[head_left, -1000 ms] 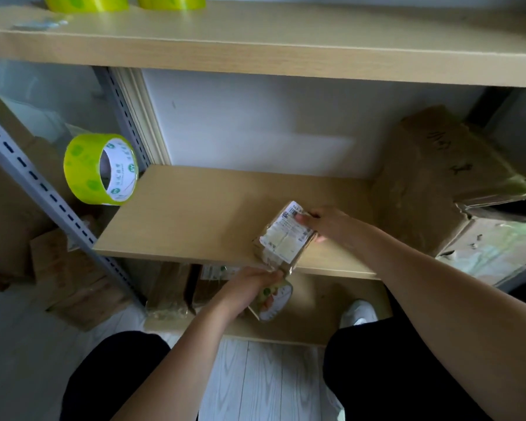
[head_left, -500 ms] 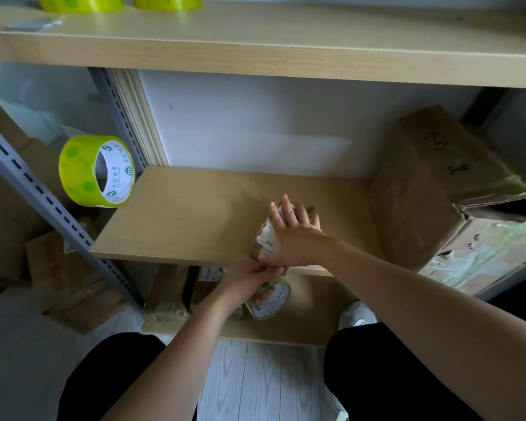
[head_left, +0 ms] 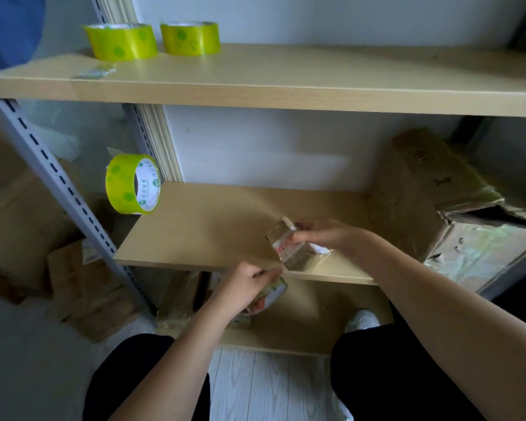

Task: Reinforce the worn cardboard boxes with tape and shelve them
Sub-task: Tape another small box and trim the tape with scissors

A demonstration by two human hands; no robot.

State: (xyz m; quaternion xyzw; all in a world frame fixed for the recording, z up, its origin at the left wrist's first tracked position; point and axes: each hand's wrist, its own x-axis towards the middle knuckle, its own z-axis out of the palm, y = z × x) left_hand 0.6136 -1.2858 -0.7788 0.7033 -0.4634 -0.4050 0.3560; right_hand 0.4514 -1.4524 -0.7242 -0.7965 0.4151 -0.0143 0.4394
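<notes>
The right hand (head_left: 319, 235) grips a small box (head_left: 295, 247) at the shelf (head_left: 201, 235) edge while the left hand (head_left: 243, 284) holds a tape roll (head_left: 269, 294) below; pulling tape could drag the box off.

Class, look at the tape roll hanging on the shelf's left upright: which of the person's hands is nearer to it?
Left. The left hand is below and right of the hanging tape roll; the right hand, holding the small box, is farther right.
</notes>
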